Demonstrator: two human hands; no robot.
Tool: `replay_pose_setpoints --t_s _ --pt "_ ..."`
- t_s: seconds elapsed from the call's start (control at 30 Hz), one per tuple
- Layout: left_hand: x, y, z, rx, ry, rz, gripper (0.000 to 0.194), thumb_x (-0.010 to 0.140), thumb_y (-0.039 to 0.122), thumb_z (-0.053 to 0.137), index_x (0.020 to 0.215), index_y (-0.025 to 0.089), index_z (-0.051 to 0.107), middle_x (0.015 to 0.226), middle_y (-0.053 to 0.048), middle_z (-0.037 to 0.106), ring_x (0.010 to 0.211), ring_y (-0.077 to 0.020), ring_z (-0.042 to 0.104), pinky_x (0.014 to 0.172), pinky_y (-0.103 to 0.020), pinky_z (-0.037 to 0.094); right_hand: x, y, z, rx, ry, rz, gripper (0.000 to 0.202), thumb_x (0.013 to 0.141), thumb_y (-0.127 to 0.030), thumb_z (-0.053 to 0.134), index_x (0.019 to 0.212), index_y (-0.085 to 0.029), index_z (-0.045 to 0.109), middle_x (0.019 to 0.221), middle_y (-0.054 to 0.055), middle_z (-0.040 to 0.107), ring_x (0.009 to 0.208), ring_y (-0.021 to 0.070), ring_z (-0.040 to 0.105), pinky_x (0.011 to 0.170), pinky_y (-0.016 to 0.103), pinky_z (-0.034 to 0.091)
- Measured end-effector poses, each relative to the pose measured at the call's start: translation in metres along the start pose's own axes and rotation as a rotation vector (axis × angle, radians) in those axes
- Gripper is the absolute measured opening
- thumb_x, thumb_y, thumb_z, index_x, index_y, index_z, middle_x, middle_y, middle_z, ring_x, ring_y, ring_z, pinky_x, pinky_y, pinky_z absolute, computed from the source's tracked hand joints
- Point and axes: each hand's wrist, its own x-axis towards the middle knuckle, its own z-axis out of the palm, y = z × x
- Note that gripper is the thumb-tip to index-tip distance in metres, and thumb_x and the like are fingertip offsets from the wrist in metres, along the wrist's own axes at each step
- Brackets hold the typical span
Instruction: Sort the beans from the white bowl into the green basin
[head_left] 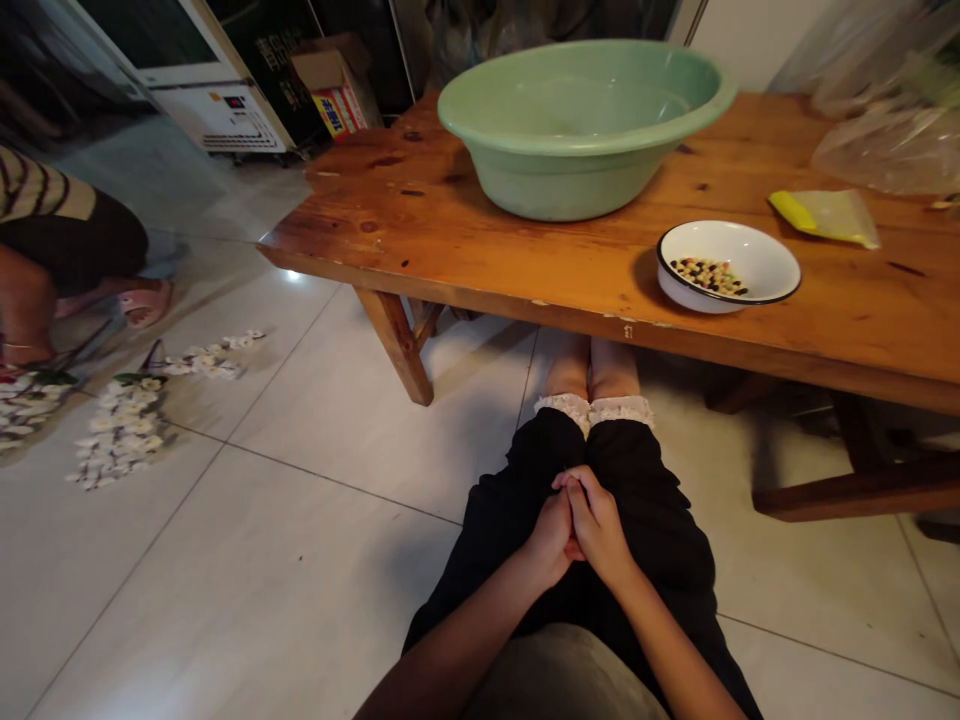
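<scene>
left hand [550, 540] | fingers curled, clasping right hand [596, 525] | both empty, resting on lap [652, 500]

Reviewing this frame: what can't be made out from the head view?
- Palms of the left hand and right hand: clasped together on the lap, so anything between them is hidden.
- Mixed pieces in the white bowl: too small to identify.
- Green basin bottom: near wall hides part.
- Person at left: cut off by the edge.
</scene>
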Motion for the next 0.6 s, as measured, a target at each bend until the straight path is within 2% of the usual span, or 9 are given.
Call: replay_pose_setpoints --t_s 0.2,0.6 --pt "0.0018 -0.0012 0.0005 -0.003 0.062 -0.027 0.032 0.091 0.045 0.049 0.094 0.014 0.057 0.070 0.003 0.055 0.051 -0.0056 0.047 0.044 -0.020 0.040 0.0000 -0.0003 -0.0001 0.000 0.009 -0.002 0.024 0.092 -0.035 0.039 0.083 -0.023 0.057 0.081 0.003 0.064 0.083 0.0213 0.063 0.076 0.032 0.048" --pt "0.0023 -0.0011 0.0003 0.000 0.079 -0.038 0.032 0.091 0.044 0.049 0.096 0.014 0.058 0.075 0.002 0.057 0.055 -0.0067 0.050 0.048 -0.021 0.044 0.0005 0.0023 -0.0007 0.002 0.010 -0.009 0.025 0.093 -0.036 0.037 0.083 -0.023 0.056 0.081 0.003 0.064 0.082 0.0212 0.063 0.076 0.033 0.049"
